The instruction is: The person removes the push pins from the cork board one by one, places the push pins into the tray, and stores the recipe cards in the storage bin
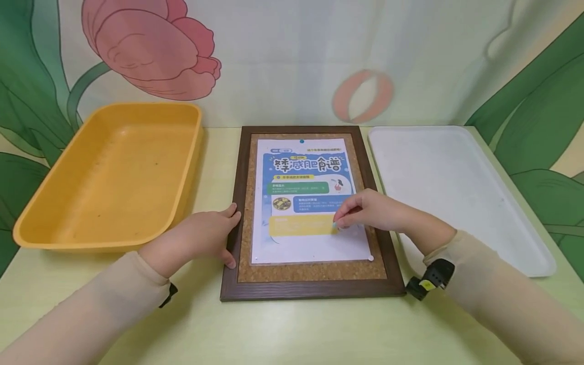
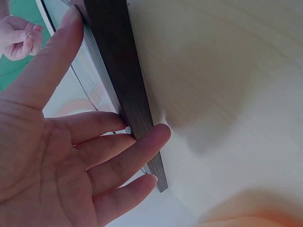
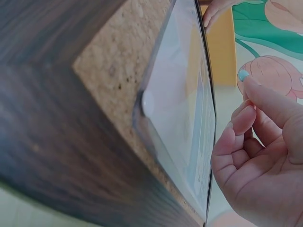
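Observation:
A corkboard (image 1: 315, 274) in a dark brown wooden frame lies flat on the table, with a printed poster (image 1: 315, 249) on it. One teal push pin (image 1: 301, 141) sits at the poster's top middle, and a white push pin (image 1: 370, 258) at its lower right corner. Between thumb and fingertip, my right hand (image 1: 380, 210) pinches another teal push pin (image 3: 243, 74), above the poster's yellow block. My left hand (image 1: 203, 235) rests against the frame's left side, thumb near the lower part and fingers extended along the edge, as the left wrist view shows.
A deep yellow tray (image 1: 114, 243) stands left of the corkboard, with a few tiny specks inside. To the right lies a flat white tray (image 1: 456, 192), partly behind my right forearm. A curtain (image 1: 283, 66) with printed flowers hangs at the table's back edge.

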The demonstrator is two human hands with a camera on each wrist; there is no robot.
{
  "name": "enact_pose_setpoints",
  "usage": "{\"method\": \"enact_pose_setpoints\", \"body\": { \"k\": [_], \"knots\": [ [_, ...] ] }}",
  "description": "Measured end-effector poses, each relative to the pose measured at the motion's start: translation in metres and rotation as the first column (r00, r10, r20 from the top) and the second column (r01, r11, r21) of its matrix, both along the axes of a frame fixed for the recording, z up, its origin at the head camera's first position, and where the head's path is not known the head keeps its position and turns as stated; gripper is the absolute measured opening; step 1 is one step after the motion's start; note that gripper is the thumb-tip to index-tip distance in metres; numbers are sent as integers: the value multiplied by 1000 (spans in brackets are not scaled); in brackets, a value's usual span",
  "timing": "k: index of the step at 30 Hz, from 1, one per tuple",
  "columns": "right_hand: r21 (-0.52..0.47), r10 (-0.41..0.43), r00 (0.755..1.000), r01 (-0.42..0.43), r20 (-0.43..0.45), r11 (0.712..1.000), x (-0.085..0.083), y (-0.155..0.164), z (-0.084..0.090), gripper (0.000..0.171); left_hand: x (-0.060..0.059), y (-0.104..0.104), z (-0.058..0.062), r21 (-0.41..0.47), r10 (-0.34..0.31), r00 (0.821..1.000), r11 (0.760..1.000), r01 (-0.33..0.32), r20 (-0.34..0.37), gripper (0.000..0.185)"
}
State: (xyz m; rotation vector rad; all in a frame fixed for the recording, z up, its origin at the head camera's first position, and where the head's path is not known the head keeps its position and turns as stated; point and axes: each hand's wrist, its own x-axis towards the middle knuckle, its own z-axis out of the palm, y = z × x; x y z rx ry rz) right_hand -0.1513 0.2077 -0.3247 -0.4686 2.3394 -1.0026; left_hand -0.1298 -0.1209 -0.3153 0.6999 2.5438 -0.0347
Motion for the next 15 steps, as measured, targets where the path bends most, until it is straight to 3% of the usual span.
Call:
{"method": "enact_pose_setpoints", "body": {
  "k": [15],
  "knots": [
    [-20,-25,1000,25,-3,999,0,13,-2,16,1,-1,-2,-2,2,1000,1000,-2,-1,103]
  ]
}}
